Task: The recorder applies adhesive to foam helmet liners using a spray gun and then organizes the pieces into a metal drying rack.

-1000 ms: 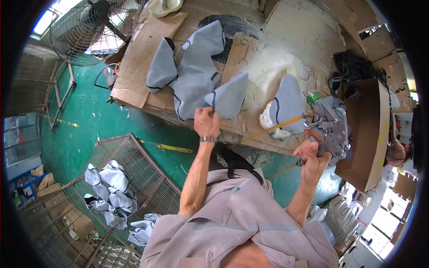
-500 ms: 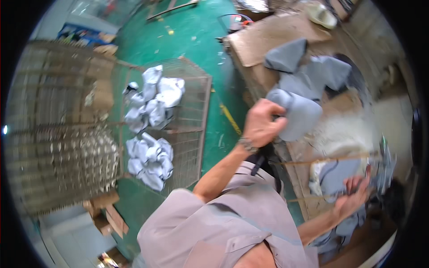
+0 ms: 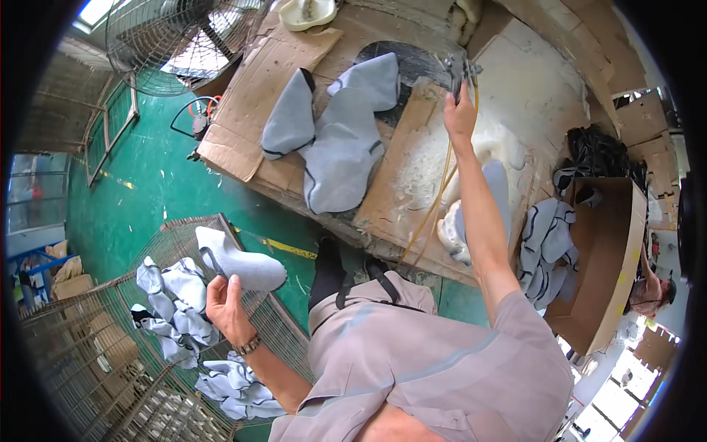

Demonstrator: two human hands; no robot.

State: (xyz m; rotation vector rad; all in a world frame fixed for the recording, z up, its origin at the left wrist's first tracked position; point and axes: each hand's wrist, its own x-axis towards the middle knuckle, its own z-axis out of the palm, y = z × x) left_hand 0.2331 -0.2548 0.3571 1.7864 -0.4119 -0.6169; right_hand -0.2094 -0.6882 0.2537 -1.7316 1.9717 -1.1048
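My left hand (image 3: 230, 315) is closed at the lower edge of a grey sock-shaped fabric liner (image 3: 250, 269) with a dark seam. It is over a wire rack (image 3: 274, 324), where several crumpled grey liners (image 3: 184, 287) lie in two heaps. Reaching out over the workbench, my right hand (image 3: 461, 116) grips a metal spray gun (image 3: 458, 70) by its handle. A yellow hose (image 3: 436, 202) trails from the gun down across the bench. Flat on the cardboard-covered bench (image 3: 239, 140) are several more grey liners (image 3: 342, 158), left of the gun.
White residue coats the bench's right side, where a grey piece (image 3: 496, 193) is partly behind my forearm. Liners (image 3: 545, 239) hang by an open cardboard box (image 3: 600, 258) at right. A caged fan (image 3: 184, 44) and white dish (image 3: 308, 13) are at the far left. Another person (image 3: 652, 291) is far right.
My view has swung right. My left hand has carried a liner from the bench to over the rack. My right hand has moved forward over the bench with the spray gun.
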